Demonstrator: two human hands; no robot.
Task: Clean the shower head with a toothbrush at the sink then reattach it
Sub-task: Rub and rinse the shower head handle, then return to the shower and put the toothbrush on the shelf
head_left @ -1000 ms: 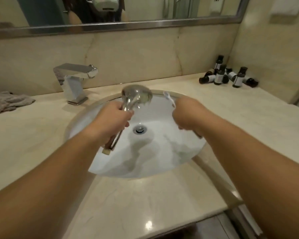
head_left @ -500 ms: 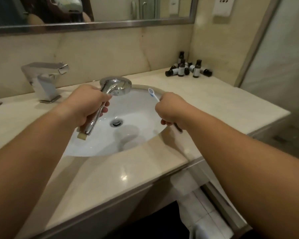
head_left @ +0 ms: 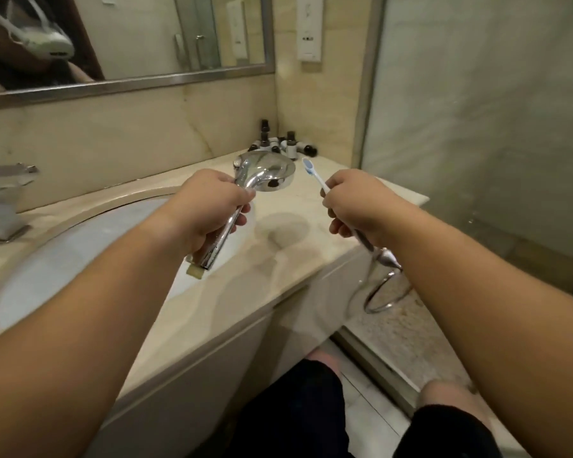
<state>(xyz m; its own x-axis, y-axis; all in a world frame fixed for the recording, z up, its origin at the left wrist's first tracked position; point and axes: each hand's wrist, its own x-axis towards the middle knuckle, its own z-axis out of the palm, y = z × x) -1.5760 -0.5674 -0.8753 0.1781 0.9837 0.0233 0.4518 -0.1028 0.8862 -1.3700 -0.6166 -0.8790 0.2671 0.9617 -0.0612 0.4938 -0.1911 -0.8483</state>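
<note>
My left hand [head_left: 212,208] grips the handle of a chrome shower head [head_left: 267,171], whose round head points away from me above the counter, right of the sink [head_left: 80,246]. A white toothbrush [head_left: 313,173] with blue bristles sticks up from my right hand [head_left: 354,200], which holds its handle. The two hands are level and a short way apart, and the brush does not touch the shower head.
Several small dark bottles [head_left: 280,143] stand in the counter's back right corner. The faucet [head_left: 4,200] is at the far left. A frosted glass shower panel [head_left: 477,127] fills the right side, with a chrome towel ring [head_left: 382,282] on the counter's end below my right forearm.
The view has swung right, away from the sink toward the shower panel. Both hands, still holding the shower head and toothbrush, have moved from over the basin to over the counter's right part.
</note>
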